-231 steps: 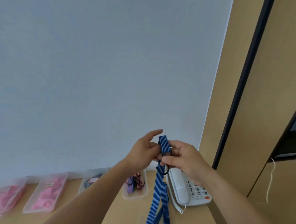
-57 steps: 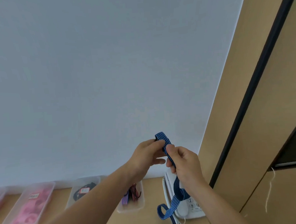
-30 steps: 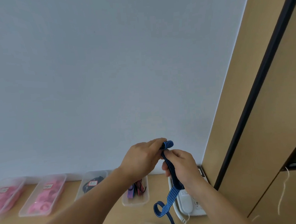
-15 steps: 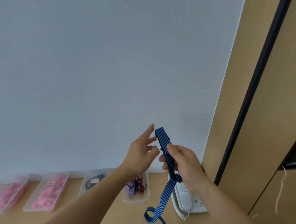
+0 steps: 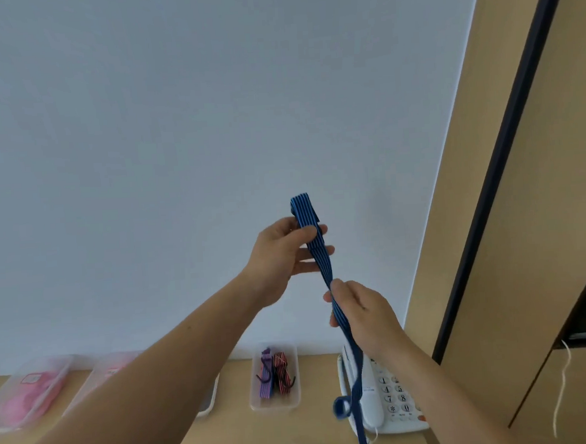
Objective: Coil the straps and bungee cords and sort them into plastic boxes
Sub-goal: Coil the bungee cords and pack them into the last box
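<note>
I pinch the blue strap [image 5: 321,254] between the thumb and fingers of my left hand [image 5: 280,253], just below its folded-over top. My right hand [image 5: 362,310] is curled around the same strap lower down. It is a flat, woven band with fine dark lines running lengthwise. It hangs in the air above the desk [image 5: 235,431], and its tail curls into a small loop in front of the white push-button telephone [image 5: 391,394].

Along the wall I count four clear, shallow plastic boxes with rounded corners. Two hold pink things, the leftmost box [image 5: 9,422] and the second box [image 5: 105,370]. The third box [image 5: 211,395] is mostly hidden behind my arm. The fourth box [image 5: 275,406] holds two striped bundles with dark hooks: a purple cord [image 5: 266,378] and a red cord [image 5: 282,373].
</note>
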Demonstrator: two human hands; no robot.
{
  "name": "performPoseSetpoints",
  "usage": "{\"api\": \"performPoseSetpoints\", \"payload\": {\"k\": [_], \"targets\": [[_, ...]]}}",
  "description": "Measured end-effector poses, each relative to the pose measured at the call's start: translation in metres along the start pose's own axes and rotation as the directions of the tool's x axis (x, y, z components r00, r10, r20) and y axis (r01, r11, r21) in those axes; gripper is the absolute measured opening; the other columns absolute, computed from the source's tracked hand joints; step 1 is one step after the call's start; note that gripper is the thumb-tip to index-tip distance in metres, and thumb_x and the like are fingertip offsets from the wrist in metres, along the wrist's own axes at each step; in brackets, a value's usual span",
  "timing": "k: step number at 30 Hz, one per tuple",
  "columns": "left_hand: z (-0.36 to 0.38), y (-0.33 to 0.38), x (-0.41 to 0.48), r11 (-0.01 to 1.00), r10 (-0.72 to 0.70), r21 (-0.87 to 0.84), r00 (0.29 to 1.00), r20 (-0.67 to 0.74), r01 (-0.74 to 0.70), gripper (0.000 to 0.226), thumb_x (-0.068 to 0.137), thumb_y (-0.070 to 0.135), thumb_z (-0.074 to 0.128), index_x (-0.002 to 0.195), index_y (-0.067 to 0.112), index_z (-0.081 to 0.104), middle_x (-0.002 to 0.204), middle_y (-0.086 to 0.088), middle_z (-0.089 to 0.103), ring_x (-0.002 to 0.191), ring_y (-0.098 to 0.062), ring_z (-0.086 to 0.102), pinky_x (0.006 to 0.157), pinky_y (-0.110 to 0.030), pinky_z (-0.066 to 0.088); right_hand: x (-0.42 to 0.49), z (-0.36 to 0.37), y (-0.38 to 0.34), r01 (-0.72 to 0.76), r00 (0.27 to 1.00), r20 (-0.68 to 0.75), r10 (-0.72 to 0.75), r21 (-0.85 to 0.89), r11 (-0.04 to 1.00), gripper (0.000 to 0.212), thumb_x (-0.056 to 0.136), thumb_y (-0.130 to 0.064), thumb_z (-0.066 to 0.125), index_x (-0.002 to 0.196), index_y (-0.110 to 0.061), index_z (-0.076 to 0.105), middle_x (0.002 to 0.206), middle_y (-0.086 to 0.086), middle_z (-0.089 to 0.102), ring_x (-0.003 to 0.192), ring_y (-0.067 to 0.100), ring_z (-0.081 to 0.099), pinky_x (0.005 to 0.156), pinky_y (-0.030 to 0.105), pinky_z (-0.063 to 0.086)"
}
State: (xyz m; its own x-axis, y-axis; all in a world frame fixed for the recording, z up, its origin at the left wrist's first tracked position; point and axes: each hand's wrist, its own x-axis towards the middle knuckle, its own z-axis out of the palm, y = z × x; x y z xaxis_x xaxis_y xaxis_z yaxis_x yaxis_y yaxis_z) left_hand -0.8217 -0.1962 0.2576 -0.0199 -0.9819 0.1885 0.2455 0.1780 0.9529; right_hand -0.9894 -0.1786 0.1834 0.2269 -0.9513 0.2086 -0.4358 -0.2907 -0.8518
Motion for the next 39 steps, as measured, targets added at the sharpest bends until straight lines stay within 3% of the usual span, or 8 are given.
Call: {"api": "performPoseSetpoints", "payload": {"k": [3, 10, 13, 22, 26, 32, 35, 39], "targets": [[0.006, 0.019, 0.008, 0.999, 0.03, -0.031, 0.998, -0.063, -0.032, 0.014, 0.099, 0.008, 0.055, 0.111, 0.004, 0.061, 0.114, -0.013, 0.07, 0.091, -0.037, 0.073, 0.07, -0.041, 0.061, -0.004, -0.002, -0.004, 0.052, 0.996, -0.058, -0.065, -0.202, 0.978, 0.023, 0.098, -0.046, 0.048, 0.091, -0.027, 0.06, 0.075, -0.011, 0.063, 0.066, 0.004, 0.055, 0.064, 0.024, 0.045], [0.025, 0.015, -0.005, 0.998, -0.069, 0.024, 0.971, 0.227, 0.065, 0.022, 0.098, 0.009, 0.055, 0.118, 0.002, 0.06, 0.117, -0.015, 0.071, 0.097, -0.039, 0.071, 0.078, -0.044, 0.061, -0.001, -0.007, -0.022, 0.046, 0.987, -0.158, 0.019, 0.398, 0.916, 0.015, 0.096, -0.036, 0.059, 0.109, -0.029, 0.055, 0.107, -0.013, 0.066, 0.097, -0.007, 0.061, 0.081, 0.02, 0.044], [0.025, 0.012, -0.007, 0.998, -0.067, 0.029, 0.967, 0.245, 0.062, 0.02, 0.098, 0.009, 0.056, 0.115, 0.002, 0.061, 0.116, -0.015, 0.071, 0.1, -0.038, 0.071, 0.077, -0.042, 0.06, -0.006, -0.012, -0.026, 0.035, 0.997, -0.082, 0.01, 0.53, 0.847, 0.023, 0.102, -0.029, 0.05, 0.101, -0.01, 0.063, 0.078, 0.009, 0.072, 0.066, 0.021, 0.067, 0.062, 0.029, 0.052], [0.008, -0.019, -0.012, 0.894, 0.103, 0.436, 0.994, 0.032, -0.106, 0.017, 0.098, 0.025, 0.061, 0.112, 0.016, 0.065, 0.099, 0.007, 0.077, 0.086, -0.01, 0.073, 0.071, -0.025, 0.053, -0.009, -0.008, -0.029, -0.032, 0.995, -0.066, 0.071, 0.468, 0.883, 0.037, 0.102, -0.034, 0.048, 0.088, -0.005, 0.067, 0.059, 0.006, 0.064, 0.044, 0.015, 0.049, 0.044, 0.024, 0.039], [0.003, -0.038, -0.021, 0.601, 0.308, 0.736, 0.94, 0.148, -0.313, 0.025, 0.097, 0.03, 0.061, 0.12, 0.021, 0.062, 0.098, 0.012, 0.074, 0.089, -0.003, 0.07, 0.075, -0.026, 0.053, -0.012, -0.005, -0.027, -0.101, 0.99, -0.036, 0.139, 0.508, 0.855, 0.044, 0.102, -0.039, 0.046, 0.087, -0.003, 0.067, 0.057, 0.007, 0.061, 0.044, 0.015, 0.046, 0.043, 0.023, 0.037], [-0.014, -0.051, -0.031, 0.068, 0.631, 0.811, 0.655, 0.417, -0.581, 0.031, 0.094, 0.03, 0.056, 0.12, 0.019, 0.068, 0.091, 0.009, 0.075, 0.069, -0.005, 0.058, 0.053, -0.017, 0.047, -0.016, 0.001, -0.025, -0.171, 0.98, 0.013, 0.199, 0.571, 0.803, 0.067, 0.097, -0.061, 0.038, 0.079, -0.005, 0.069, 0.056, 0.008, 0.055, 0.043, 0.016, 0.04, 0.044, 0.027, 0.033], [-0.017, -0.056, -0.028, -0.048, 0.661, 0.726, 0.523, 0.538, -0.686, 0.034, 0.091, 0.013, 0.056, 0.125, 0.016, 0.061, 0.104, 0.002, 0.074, 0.066, -0.012, 0.067, 0.051, -0.022, 0.053, -0.017, 0.003, -0.023, -0.154, 0.985, 0.04, 0.166, 0.629, 0.762, 0.076, 0.084, -0.074, 0.038, 0.082, -0.005, 0.069, 0.058, 0.008, 0.055, 0.046, 0.017, 0.042, 0.046, 0.027, 0.033], [-0.018, -0.064, -0.024, -0.086, 0.611, 0.733, 0.545, 0.574, -0.675, 0.066, 0.072, -0.015, 0.072, 0.127, 0.016, 0.05, 0.107, -0.002, 0.07, 0.064, -0.015, 0.065, 0.043, -0.03, 0.053, -0.018, 0.005, -0.021, -0.116, 0.99, -0.001, 0.142, 0.567, 0.815, 0.076, 0.077, -0.075, 0.047, 0.085, -0.003, 0.07, 0.058, 0.008, 0.056, 0.046, 0.017, 0.043, 0.045, 0.024, 0.036]]}}
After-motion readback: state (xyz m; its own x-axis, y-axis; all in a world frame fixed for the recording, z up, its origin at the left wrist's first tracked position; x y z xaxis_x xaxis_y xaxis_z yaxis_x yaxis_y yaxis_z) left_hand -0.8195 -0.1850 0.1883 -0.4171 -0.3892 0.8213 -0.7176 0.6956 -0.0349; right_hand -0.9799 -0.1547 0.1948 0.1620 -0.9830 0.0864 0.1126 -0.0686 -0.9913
